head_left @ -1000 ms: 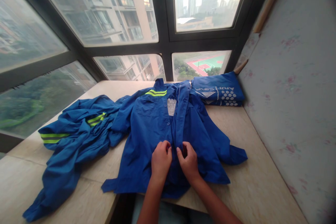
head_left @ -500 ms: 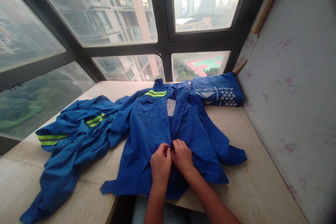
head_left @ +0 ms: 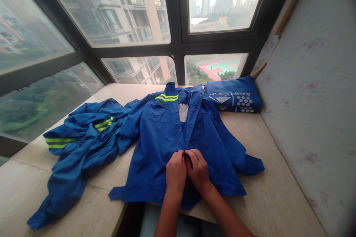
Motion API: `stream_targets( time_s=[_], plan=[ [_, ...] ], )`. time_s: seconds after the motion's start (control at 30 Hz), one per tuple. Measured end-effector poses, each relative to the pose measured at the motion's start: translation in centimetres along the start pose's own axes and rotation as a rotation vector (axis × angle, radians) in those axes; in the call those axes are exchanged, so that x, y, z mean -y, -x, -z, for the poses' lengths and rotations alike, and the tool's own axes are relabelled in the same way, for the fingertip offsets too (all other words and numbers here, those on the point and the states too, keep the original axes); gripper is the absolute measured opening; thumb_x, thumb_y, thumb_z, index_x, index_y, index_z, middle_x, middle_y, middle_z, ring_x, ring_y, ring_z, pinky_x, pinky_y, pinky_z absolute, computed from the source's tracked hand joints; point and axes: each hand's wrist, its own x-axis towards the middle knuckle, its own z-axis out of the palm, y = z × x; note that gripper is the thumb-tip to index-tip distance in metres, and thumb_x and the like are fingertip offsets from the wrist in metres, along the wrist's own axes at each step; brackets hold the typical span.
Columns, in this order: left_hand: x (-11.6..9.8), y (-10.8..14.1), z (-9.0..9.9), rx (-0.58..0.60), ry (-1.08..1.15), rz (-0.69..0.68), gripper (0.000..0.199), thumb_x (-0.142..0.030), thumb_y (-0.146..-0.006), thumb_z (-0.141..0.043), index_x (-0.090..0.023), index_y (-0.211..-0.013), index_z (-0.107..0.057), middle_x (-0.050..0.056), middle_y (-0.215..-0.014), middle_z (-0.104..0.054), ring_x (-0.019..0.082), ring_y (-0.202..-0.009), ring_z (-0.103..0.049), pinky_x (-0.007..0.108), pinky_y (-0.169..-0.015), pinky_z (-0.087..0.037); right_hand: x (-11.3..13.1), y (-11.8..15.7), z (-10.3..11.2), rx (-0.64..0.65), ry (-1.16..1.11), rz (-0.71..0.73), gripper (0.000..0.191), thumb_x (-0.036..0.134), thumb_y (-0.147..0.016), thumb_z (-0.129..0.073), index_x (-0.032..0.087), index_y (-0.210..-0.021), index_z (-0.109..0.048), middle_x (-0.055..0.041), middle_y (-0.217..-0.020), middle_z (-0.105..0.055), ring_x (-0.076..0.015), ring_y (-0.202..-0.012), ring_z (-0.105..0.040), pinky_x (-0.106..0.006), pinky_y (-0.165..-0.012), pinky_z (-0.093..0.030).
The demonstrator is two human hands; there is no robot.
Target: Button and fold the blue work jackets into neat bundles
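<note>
A blue work jacket (head_left: 155, 144) with a yellow-green reflective strip lies front up on the stone ledge. Its upper front is parted, with buttons along one edge and a white patch showing inside. My left hand (head_left: 176, 170) is closed in a pinch on the front edge at mid-length. Right beside it, my right hand (head_left: 198, 168) has its fingers curled on the opposite edge, where a dark fold of cloth shows between fingers and thumb. The fingertips of both hands nearly meet; any button between them is hidden.
Crumpled blue trousers or another garment (head_left: 80, 155) with reflective bands lies left of the jacket. A folded blue bundle with white print (head_left: 232, 94) sits at the back right against the wallpapered wall (head_left: 306, 100). Windows (head_left: 219, 0) border the ledge (head_left: 280, 192), whose near edge drops off.
My hands stay at the jacket's front, with the right fingers now curled more and a dark fold showing in them. The whole view has shifted slightly.
</note>
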Motion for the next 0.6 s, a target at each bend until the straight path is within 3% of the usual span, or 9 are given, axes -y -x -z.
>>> stream_targets(
  time_s=[0.23,0.6],
  plan=[
    [1.0,-0.5,0.2,0.015,0.180,0.051,0.023,-0.017,-0.091,-0.045,-0.021,-0.096,-0.068,0.007,-0.098,-0.074,0.021,-0.090,-0.068,0.031,-0.082,-0.048,0.2,-0.4,0.7,0.172,-0.088,-0.076,0.030,0.012,-0.087,-0.049,0.020,-0.110,-0.066,-0.0095,-0.103,-0.067,-0.0217,-0.096,-0.064,-0.035,-0.087,-0.054],
    [1.8,-1.3,0.3,0.035,0.342,0.126,0.019,-0.028,-0.087,-0.052,-0.020,-0.087,-0.069,0.006,-0.085,-0.075,0.020,-0.079,-0.070,0.030,-0.075,-0.049,-0.5,-0.4,0.3,0.211,-0.147,-0.149,0.028,0.013,-0.088,-0.048,0.020,-0.106,-0.067,-0.0083,-0.100,-0.068,-0.0205,-0.092,-0.065,-0.032,-0.085,-0.054]
  ],
)
